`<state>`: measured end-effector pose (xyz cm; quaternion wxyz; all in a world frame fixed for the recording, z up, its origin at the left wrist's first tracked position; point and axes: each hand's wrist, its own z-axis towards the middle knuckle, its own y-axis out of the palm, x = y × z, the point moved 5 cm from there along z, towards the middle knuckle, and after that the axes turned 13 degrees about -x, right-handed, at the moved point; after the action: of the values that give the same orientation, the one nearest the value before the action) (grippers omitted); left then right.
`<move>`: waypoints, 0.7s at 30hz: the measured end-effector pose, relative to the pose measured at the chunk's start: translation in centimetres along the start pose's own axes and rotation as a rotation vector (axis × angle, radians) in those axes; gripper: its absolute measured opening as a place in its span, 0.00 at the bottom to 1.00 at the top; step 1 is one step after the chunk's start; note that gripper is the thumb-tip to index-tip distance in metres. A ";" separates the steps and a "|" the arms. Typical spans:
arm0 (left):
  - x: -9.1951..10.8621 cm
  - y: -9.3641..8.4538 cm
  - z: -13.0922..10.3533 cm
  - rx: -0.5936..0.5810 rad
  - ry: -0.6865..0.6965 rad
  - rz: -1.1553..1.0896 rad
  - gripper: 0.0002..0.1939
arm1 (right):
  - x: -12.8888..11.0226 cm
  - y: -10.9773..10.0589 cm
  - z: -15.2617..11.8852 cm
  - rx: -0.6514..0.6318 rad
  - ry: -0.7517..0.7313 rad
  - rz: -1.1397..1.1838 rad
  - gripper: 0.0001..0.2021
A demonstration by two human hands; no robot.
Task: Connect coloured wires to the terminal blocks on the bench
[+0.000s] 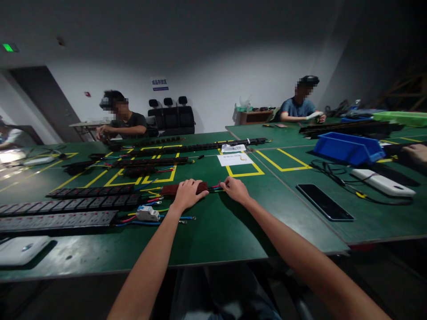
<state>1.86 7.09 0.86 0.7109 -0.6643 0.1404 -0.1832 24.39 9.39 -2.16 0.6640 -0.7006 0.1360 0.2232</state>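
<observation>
both hands at the dark red strip [169, 190], near part of the table.
we lay our left hand [189, 195] palm down over the right part of the strip; we cannot tell whether its fingers grip or only rest. we hold the thumb and fingertips of our right hand [236, 190] together, pinched on the thin coloured wires [216, 188] at the strip's right end. the strip lies on the green table [213, 240], left of the dark phone [324, 202]. to its left, we find black socket strips [66, 205] with wire ends, and a white and blue block [147, 213] near them. farther away, we see a paper sheet [235, 160]. at right, a blue bin [348, 149] stands beyond a white device [383, 182].
</observation>
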 end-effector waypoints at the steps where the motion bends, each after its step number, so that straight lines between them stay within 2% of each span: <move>1: 0.0 0.0 0.0 0.000 -0.001 0.001 0.37 | 0.0 0.0 0.0 -0.002 0.000 0.003 0.13; 21: 0.0 0.1 0.1 -0.009 -0.004 -0.005 0.38 | -0.2 -0.2 -0.3 0.003 0.003 0.004 0.12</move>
<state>1.85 7.18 0.81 0.7079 -0.6681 0.1381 -0.1828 24.34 9.10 -1.86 0.6643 -0.6997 0.1384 0.2233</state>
